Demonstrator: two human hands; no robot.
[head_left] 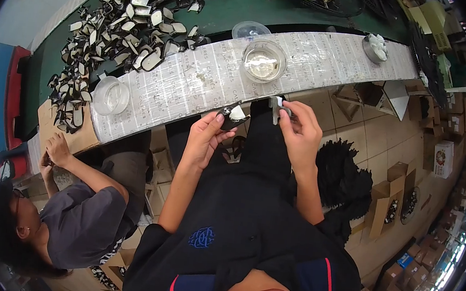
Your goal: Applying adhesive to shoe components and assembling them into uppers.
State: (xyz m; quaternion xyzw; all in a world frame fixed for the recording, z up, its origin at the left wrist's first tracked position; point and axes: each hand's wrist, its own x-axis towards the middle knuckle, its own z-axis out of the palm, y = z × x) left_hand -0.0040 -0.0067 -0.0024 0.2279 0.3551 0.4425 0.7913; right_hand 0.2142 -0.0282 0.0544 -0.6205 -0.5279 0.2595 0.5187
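Observation:
Between the thumb and fingers of my left hand (206, 137) is a small black shoe heel (235, 115) with a white face turned up. My right hand (301, 131) is closed in a pinch on a small grey, flat-looking piece (276, 108) with a white part, whose kind I cannot make out. Both hands are held in front of the bench edge, apart from each other. A clear round bowl (264, 61) with pale liquid stands on the bench just beyond them.
Many black heels (138, 22) are heaped at the back left. A second clear bowl (111, 97), a clear lid (250, 31) and a metal cup (375, 48) with white bits stand around. A co-worker (78, 209) sits at left; cardboard boxes (387, 198) stand right.

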